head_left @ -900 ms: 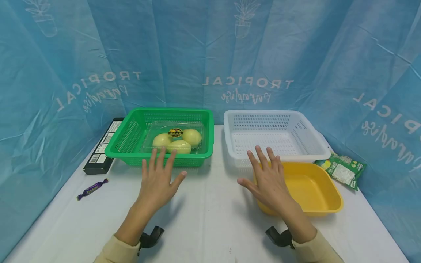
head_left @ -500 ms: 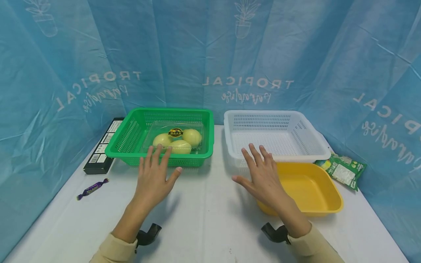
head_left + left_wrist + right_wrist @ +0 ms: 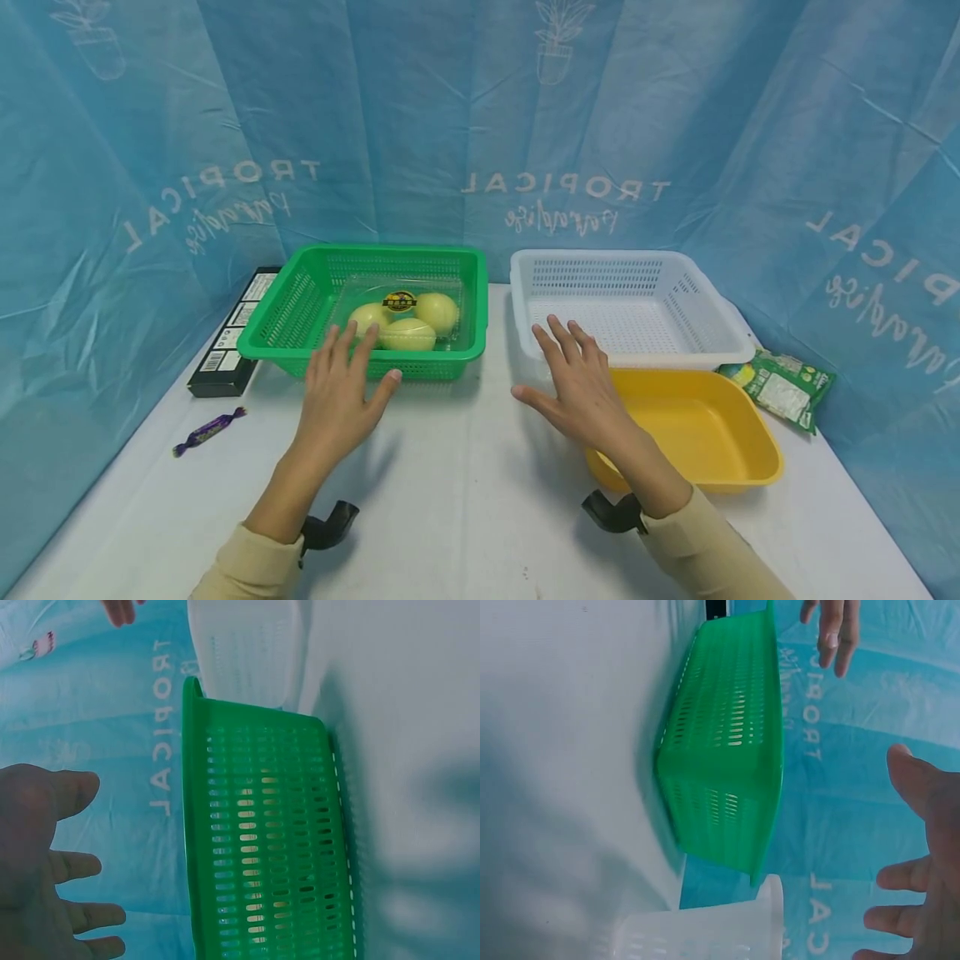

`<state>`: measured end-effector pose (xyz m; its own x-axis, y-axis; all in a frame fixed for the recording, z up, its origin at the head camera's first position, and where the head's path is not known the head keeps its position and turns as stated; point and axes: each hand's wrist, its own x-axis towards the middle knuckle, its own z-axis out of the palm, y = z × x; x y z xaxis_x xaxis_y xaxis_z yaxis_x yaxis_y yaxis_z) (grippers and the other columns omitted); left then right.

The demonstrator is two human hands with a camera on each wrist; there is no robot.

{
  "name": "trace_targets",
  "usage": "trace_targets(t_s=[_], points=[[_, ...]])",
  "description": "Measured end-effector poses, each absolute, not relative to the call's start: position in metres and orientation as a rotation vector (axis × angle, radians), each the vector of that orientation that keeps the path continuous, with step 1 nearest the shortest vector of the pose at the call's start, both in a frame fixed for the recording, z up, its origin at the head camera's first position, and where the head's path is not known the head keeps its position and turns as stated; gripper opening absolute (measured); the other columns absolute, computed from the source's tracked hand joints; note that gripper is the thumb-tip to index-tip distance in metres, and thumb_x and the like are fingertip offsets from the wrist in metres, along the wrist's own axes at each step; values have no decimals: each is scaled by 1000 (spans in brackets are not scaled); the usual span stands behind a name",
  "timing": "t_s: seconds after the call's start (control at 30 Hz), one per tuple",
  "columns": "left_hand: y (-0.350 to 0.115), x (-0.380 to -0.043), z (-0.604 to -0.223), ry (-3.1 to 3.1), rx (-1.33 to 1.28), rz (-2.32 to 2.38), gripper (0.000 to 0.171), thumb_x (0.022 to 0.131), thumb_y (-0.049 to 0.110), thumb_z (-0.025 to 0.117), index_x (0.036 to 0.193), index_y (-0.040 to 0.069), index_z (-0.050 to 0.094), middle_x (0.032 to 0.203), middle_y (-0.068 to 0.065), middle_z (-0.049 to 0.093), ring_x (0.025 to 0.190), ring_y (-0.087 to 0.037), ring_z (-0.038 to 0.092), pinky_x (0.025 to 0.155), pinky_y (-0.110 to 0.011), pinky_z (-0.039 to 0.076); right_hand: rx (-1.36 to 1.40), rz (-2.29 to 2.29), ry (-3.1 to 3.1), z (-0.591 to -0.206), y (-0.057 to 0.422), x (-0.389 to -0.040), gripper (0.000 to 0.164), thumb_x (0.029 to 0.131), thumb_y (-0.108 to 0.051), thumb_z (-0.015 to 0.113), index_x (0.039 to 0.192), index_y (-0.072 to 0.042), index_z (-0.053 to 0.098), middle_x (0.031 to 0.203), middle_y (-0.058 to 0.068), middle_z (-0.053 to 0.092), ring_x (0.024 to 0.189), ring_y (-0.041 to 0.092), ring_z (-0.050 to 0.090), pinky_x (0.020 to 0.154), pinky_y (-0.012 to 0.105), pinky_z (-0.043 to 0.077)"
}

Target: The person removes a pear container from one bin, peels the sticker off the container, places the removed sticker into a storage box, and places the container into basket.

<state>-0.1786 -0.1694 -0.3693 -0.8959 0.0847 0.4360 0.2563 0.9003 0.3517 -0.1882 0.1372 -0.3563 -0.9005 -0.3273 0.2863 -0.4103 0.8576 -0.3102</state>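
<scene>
My left hand (image 3: 339, 406) hovers above the table before the green basket (image 3: 281, 343), fingers spread and nothing held. Inside that basket lies a clear plastic box (image 3: 341, 312) with a black-and-gold label and pale yellow-green round fruits (image 3: 437, 313); their kind I cannot tell. My right hand (image 3: 581, 398), also spread and holding nothing, is in the air by the left side of the yellow basin (image 3: 697, 429), its fingertips overlapping the front of the white basket (image 3: 630, 361) in the head view. In the wrist views both hands stand apart from the green basket wall (image 3: 262, 825).
A purple-wrapped candy (image 3: 209, 432) lies at the left of the table. Beside the green basket is a black box (image 3: 221, 379) with white labels. At the right, a green snack packet (image 3: 787, 392) lies next to the white basket. Blue printed curtain (image 3: 480, 125) encloses the table.
Both hands have drifted slightly to the left in the head view, the right one also a little upward. The fingers remain spread, and the things on the table have not moved.
</scene>
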Motion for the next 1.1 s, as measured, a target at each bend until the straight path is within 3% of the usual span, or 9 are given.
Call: trace_targets(t_s=[0.63,1.1], points=[[-186,-192,-365,-2607,-277,-746,66,93,34,57,148,11,30,150,-25,27,142,-45,15,103,-72,16,641,634,-2874,-345,118,-210,80,89,-54,55,151,-15,22,159,10,16,143,36,17,111,60,19],[-200,-204,-363,-2625,-281,-900,65,94,34,54,149,14,26,154,-23,21,143,-44,10,106,-72,9,702,699,-2862,-345,103,-227,80,90,-53,55,151,-14,21,158,10,17,141,36,21,111,59,23]])
